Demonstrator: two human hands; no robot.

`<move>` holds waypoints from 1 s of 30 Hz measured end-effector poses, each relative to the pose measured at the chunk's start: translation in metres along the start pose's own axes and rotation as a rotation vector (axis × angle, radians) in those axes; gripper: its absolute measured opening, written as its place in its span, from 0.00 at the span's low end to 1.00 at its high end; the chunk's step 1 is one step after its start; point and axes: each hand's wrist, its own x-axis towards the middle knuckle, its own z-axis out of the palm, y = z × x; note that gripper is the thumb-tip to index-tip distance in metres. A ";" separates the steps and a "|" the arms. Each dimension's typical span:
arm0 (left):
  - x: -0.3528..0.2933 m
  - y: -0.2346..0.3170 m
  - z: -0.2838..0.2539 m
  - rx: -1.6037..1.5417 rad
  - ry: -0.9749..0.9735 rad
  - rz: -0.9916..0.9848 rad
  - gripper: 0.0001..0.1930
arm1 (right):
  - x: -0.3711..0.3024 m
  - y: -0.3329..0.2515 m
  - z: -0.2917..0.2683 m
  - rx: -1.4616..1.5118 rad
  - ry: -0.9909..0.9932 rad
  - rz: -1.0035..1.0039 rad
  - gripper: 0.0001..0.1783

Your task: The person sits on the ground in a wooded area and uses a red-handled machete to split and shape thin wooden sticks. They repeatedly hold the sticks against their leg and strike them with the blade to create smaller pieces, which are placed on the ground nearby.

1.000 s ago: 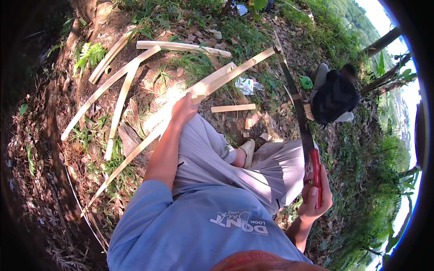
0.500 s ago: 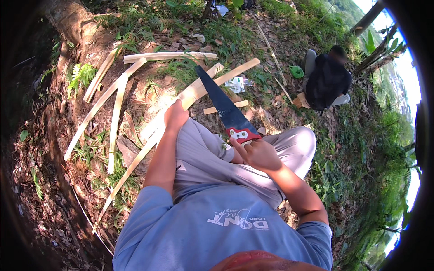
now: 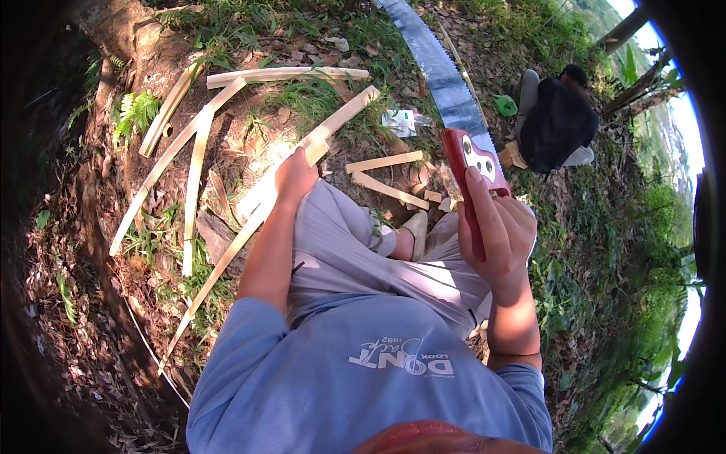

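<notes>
Red-handled, the saw (image 3: 465, 170) sits in the person's right hand (image 3: 495, 231), which closes round the grip with the index finger laid along its side. Its long blade (image 3: 446, 76) points up and away, the toothed edge on the right; it shines blue-grey in the sun, with darker smears, and its tip reaches the upper edge of the view. No tooth touches the wood.

Across, the left hand (image 3: 295, 175) is closed on a pale wooden strip (image 3: 348, 113) beside the left knee. The strip runs slantwise, far end raised toward the grass, and looks straight-sided and smooth; harsh glare by the fingers hides whether a second length lies against it.

With the blade clear of the wood, this looks like a pause between cuts. Another cut would call for a firm hold on the strip and the teeth set squarely across it, away from the fingers.

Beyond the knees, two short offcuts (image 3: 384, 161) nearly meet at one end on the ground, with small blocks (image 3: 432, 196) near the shoe (image 3: 413, 234). Longer strips (image 3: 287, 74) lie farther off, and a co-worker in dark clothing (image 3: 556, 125) crouches to the right.
</notes>
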 end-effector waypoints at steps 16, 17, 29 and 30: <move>-0.018 0.086 -0.002 -0.280 0.249 0.664 0.15 | -0.166 0.342 0.178 0.187 -0.321 0.974 0.20; -0.020 0.097 0.012 -0.279 0.181 0.702 0.13 | -0.172 0.351 0.184 0.196 -0.401 1.015 0.20; 0.013 0.112 0.298 0.508 -0.442 0.846 0.17 | -0.162 0.368 0.206 0.190 -0.491 1.008 0.17; 0.013 0.113 0.310 0.567 -0.429 0.854 0.16 | -0.161 0.367 0.205 0.201 -0.475 1.037 0.17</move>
